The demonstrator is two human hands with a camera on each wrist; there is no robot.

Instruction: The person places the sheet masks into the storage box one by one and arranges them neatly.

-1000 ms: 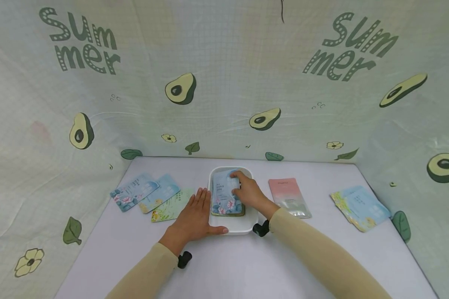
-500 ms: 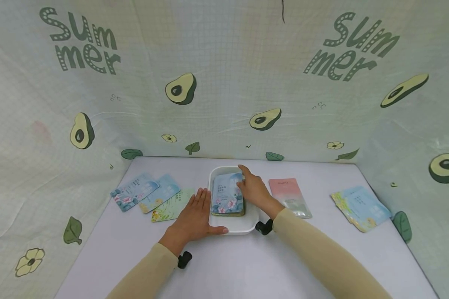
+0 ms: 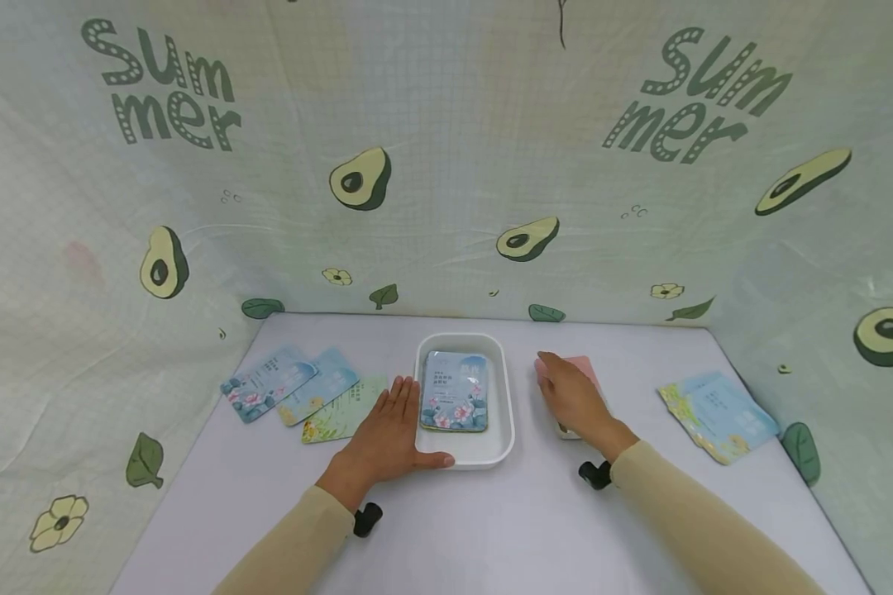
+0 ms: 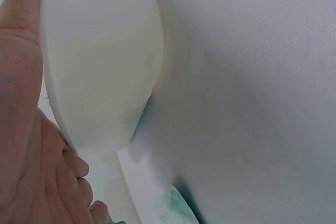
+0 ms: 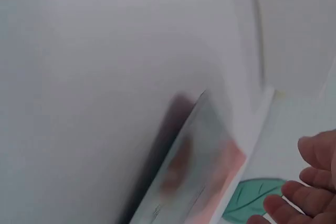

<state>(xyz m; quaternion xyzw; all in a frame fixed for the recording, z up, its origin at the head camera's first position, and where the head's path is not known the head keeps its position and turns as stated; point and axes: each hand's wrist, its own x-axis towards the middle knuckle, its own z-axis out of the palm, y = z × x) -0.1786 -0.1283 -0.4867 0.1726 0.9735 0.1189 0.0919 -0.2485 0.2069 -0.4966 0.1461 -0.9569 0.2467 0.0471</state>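
Pink packet (image 3: 584,364) lies beneath the right fingers (image 3: 555,368).

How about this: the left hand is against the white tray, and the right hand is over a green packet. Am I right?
Nearly! Only the packet's colour is wrong. The head view shows the right hand over a pink packet. The left hand is against the white tray, just as you said.
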